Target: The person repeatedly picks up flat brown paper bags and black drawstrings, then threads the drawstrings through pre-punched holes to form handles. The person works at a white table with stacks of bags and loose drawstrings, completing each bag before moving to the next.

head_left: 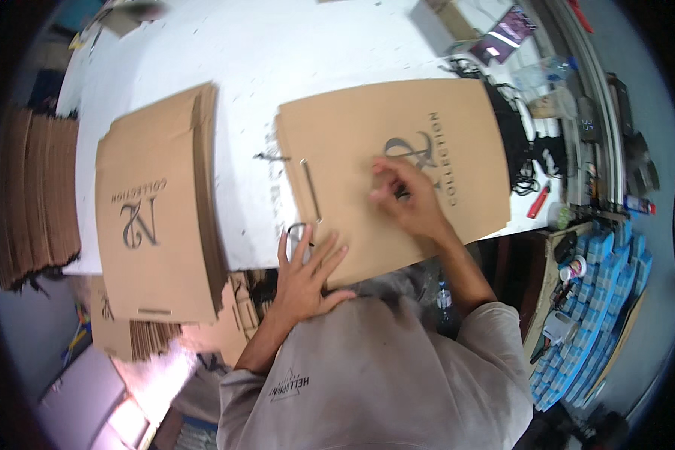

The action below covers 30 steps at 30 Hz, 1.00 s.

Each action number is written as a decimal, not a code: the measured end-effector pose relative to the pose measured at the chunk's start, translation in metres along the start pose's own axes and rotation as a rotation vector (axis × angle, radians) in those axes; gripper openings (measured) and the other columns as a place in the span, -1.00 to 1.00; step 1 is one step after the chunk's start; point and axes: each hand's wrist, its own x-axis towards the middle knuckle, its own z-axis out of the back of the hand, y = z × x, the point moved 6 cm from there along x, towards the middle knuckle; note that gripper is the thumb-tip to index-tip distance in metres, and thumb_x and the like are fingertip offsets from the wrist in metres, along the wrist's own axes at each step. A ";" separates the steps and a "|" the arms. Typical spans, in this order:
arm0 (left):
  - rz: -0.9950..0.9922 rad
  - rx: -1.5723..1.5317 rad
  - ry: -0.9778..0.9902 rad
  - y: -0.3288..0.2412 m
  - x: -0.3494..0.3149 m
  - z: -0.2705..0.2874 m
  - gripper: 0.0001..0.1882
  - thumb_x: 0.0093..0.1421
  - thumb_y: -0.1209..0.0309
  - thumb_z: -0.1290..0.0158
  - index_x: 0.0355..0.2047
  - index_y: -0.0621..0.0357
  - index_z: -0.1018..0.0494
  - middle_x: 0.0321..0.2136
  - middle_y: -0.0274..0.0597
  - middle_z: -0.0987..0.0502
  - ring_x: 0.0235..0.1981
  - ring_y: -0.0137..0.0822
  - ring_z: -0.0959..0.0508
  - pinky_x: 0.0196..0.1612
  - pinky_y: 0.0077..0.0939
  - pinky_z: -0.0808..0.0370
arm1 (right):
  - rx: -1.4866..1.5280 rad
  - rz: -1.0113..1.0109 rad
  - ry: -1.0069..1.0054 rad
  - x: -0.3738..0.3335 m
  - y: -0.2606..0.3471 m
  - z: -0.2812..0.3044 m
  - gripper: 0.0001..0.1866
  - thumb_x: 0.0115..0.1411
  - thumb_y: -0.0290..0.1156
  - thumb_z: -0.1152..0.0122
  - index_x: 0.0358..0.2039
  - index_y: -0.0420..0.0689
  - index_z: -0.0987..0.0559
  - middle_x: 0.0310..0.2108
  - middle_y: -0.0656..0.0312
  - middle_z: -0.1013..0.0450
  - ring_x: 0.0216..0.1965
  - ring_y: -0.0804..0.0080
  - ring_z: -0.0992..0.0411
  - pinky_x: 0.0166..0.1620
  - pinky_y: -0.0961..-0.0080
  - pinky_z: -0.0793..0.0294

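Observation:
A brown paper bag with dark print lies on top of a stack on the white table in front of me. Near its left edge is a slot with a black cord handle between two holes. My left hand rests with fingers spread on the bag's near left corner, beside a loop of black cord. Over the middle of the bag, my right hand is blurred, its fingers curled together. A small dark patch shows between those fingers, too unclear to name.
Another stack of printed brown bags lies to the left, with bundled brown bags beyond. At right are black cords, a red cutter, a phone, a small box and blue-and-white stacked packs.

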 end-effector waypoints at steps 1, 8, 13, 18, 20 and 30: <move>-0.010 0.036 0.094 -0.003 -0.002 -0.014 -0.19 0.03 -0.05 -0.35 0.28 -0.12 -0.43 0.39 -0.16 -0.29 0.45 0.14 -0.13 0.39 0.49 0.09 | -0.009 0.009 -0.117 0.003 -0.010 0.032 -0.48 0.20 -0.57 -0.37 0.19 -0.18 -0.52 -0.08 0.25 -0.53 -0.28 0.59 -0.46 -0.17 0.58 -0.48; -0.113 0.011 0.204 -0.014 -0.020 -0.014 -0.22 -0.11 0.20 -0.34 0.23 -0.17 -0.51 0.29 -0.23 -0.39 0.43 0.01 -0.21 0.38 0.64 0.20 | -0.184 -0.029 -0.746 0.040 -0.082 0.239 -0.61 0.27 -0.38 -0.38 0.04 -0.30 -0.57 -0.33 0.28 -0.57 -0.39 0.67 -0.43 -0.29 0.67 -0.44; -0.117 -0.050 0.008 -0.032 -0.006 0.026 -0.57 -0.05 0.33 -0.37 -0.09 -0.01 -0.69 -0.04 -0.26 -0.65 0.11 -0.13 -0.60 0.41 0.29 -0.14 | -0.628 0.039 -0.769 0.106 -0.078 0.294 -0.45 0.26 -0.20 -0.39 0.16 -0.24 -0.50 -0.08 -0.07 -0.50 -0.16 0.23 -0.51 -0.12 0.33 -0.51; -0.140 -0.314 -0.359 -0.055 0.023 0.109 -0.79 0.08 0.32 -0.35 -0.36 0.19 -0.67 -0.41 -0.10 -0.69 -0.26 -0.07 -0.72 0.05 0.00 -0.58 | -1.110 0.103 -0.774 0.172 -0.065 0.327 -0.36 0.30 -0.01 -0.26 0.28 -0.08 -0.44 0.28 -0.29 -0.22 0.25 -0.25 -0.26 0.21 -0.04 -0.35; -0.181 -0.368 -0.459 -0.067 0.028 0.150 -0.71 0.18 0.23 -0.31 -0.45 0.24 -0.62 -0.50 -0.06 -0.67 -0.38 -0.04 -0.71 -0.11 -0.09 -0.66 | -1.265 0.100 -0.733 0.186 -0.066 0.334 -0.34 0.29 0.00 -0.26 0.31 -0.05 -0.43 0.33 -0.27 -0.17 0.29 -0.23 -0.22 0.23 -0.07 -0.33; 0.210 -0.818 -1.172 0.021 -0.035 0.247 -0.54 0.43 -0.01 -0.02 -0.07 0.21 -0.45 -0.13 -0.10 -0.56 -0.07 -0.16 -0.57 0.11 -0.16 -0.51 | -1.252 0.136 -0.681 0.194 -0.069 0.358 -0.29 0.25 -0.04 -0.31 0.35 -0.01 -0.39 0.44 -0.20 -0.03 0.43 -0.19 -0.04 0.32 -0.11 -0.22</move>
